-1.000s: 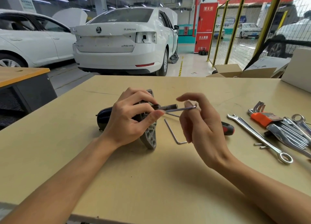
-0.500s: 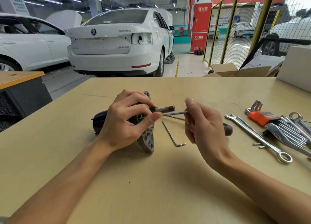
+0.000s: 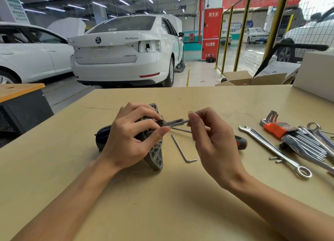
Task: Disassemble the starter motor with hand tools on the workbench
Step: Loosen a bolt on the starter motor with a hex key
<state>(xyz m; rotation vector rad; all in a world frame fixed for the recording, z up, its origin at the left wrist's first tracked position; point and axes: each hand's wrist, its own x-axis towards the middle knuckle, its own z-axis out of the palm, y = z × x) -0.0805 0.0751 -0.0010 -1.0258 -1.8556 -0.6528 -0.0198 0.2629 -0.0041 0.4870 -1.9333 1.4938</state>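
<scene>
Right hand (image 3: 213, 143) raised slightly, pinching hex key (image 3: 178, 123); left hand (image 3: 130, 139) grips starter motor (image 3: 155, 155) on surface (image 3: 162, 204)

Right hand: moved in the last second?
Yes. Against the loose hex key on the bench, the right hand, pinching a thin rod, shifted left, closer to the starter motor.
</scene>
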